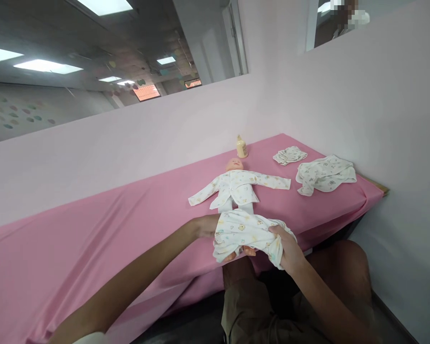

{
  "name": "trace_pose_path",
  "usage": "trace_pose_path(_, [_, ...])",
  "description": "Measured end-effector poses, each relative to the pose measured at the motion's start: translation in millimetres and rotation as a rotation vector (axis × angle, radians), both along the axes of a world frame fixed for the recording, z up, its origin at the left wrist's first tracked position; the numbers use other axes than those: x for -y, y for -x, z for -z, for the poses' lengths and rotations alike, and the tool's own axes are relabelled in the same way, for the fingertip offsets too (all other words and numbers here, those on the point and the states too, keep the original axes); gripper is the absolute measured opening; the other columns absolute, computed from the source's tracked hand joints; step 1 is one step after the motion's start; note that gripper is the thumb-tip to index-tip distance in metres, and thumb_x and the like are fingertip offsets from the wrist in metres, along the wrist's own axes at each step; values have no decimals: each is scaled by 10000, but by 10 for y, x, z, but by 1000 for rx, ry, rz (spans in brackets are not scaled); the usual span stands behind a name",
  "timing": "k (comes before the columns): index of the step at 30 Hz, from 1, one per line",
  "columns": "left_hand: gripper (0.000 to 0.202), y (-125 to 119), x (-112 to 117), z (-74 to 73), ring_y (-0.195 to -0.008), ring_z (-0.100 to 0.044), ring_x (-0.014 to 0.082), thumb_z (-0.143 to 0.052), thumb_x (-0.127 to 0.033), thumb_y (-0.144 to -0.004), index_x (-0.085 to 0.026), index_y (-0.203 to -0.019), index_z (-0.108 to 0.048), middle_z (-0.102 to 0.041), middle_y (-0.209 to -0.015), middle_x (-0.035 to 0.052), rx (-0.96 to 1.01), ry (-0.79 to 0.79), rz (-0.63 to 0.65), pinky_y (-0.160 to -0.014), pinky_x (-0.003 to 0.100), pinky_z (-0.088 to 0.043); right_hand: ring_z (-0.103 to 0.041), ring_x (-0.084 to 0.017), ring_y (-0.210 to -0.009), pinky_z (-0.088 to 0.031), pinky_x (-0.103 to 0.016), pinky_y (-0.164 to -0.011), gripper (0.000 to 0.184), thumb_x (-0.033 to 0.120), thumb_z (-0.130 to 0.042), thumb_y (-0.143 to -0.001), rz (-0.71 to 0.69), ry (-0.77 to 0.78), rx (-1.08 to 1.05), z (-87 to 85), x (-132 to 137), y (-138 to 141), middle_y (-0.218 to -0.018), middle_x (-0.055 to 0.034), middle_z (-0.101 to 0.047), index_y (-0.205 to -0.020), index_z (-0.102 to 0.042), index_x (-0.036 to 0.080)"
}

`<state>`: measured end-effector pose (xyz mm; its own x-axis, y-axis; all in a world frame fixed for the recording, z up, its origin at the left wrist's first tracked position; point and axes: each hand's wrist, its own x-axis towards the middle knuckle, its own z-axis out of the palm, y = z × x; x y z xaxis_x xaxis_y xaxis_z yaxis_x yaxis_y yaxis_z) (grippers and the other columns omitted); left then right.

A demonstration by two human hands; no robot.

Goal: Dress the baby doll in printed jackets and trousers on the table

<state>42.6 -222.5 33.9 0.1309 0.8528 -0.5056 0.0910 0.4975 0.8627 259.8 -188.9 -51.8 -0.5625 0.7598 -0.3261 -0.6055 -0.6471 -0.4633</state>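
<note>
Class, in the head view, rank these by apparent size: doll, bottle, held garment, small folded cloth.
1. doll and held garment: they look alike, and the garment is nearer the camera, so I leave them unranked
2. small folded cloth
3. bottle

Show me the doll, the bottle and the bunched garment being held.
doll point(237, 187), head view, on its shirt front.
bottle point(241, 147), head view, on its body.
bunched garment point(241, 233), head view, on its printed middle.

Both arms are bare from wrist to above the elbow, and the left hand point(204, 225) and right hand point(290, 248) are bare too. A white sleeve point(88, 338) edge shows high on the left arm. Creased olive-brown shorts point(251, 310) cover the lap; the right knee point(344, 260) looks bare.
</note>
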Motion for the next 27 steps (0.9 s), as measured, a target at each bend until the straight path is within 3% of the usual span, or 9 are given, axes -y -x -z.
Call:
trace_pose_path(2, [316, 76, 67, -129, -879, -673, 215, -738, -302, -780, -174, -1067, -709, -736, -979, 85, 37, 35, 7, -793, 302, -514, -705, -313, -967, -605, -415, -778, 169, 178, -741, -617, -35, -13, -42, 12, 54, 32, -855, -68, -758, -779, -691, 180])
trace_pose_path(5, [300, 53, 220, -219, -882, -658, 168, -660, -260, -840, -140, -1113, -694, -714, -1058, 102, 124, -86, -101, -773, 249, -499, -708, -302, -972, -604, -418, -798, 217, 182, -768, -652, -116, 14, -106, -25, 185, 121, -864, -69, -760, -859, -701, 183])
trace_pose_path(9, [283, -188, 367, -158, -748, -629, 133, -676, -332, -851, -126, -1042, -707, -709, -929, 88, 138, -95, -144, -686, 236, -494, -712, -295, -963, -606, -420, -805, 222, 226, -770, -715, -214, 127, -184, -111, 353, 258, -840, -77, -758, -918, -698, 173])
trace_pose_path(12, [296, -336, 402, -93, -763, -621, 129, -718, -366, -818, -124, -988, -703, -699, -898, 73, 114, -65, -178, -710, 233, -483, -718, -288, -941, -608, -419, -801, 218, 215, -768, -721, -191, 169, -206, -158, 407, 319, -840, -66, -758, -924, -695, 184])
trace_pose_path(18, [299, -362, 409, -72, -680, -553, 108, -706, -421, -801, -137, -865, -640, -636, -789, 18, -25, -71, -197, -630, 228, -409, -725, -274, -897, -616, -394, -767, 236, 149, -761, -684, -168, 203, -231, -216, 417, 322, -813, -51, -755, -906, -694, 193])
trace_pose_path(20, [294, -356, 416, -72, -677, -523, 111, -631, -439, -847, -147, -842, -592, -597, -774, 3, -151, -96, -124, -620, 233, -388, -727, -264, -883, -615, -370, -754, 241, 140, -760, -682, -142, 223, -219, -241, 416, 327, -802, -49, -752, -908, -692, 189])
trace_pose_path(22, [284, -363, 434, -59, -653, -471, 112, -514, -426, -910, -162, -807, -537, -530, -731, -18, -401, -177, -9, -599, 239, -363, -727, -252, -879, -610, -343, -752, 258, 139, -761, -684, -115, 233, -206, -264, 410, 342, -801, -51, -751, -929, -689, 177])
trace_pose_path(25, [290, -404, 490, -23, -708, -455, 144, -372, -338, -963, -175, -761, -502, -503, -759, 3, -921, -456, 194, -657, 281, -383, -725, -243, -873, -600, -325, -756, 286, 138, -767, -676, -113, 220, -208, -280, 389, 380, -803, -56, -749, -949, -686, 161])
trace_pose_path(27, [297, -449, 531, -19, -792, -473, 175, -342, -287, -968, -175, -756, -518, -537, -843, 42, -1168, -659, 267, -745, 331, -407, -725, -248, -864, -596, -332, -759, 292, 130, -770, -659, -123, 219, -221, -280, 370, 412, -797, -61, -748, -938, -687, 150])
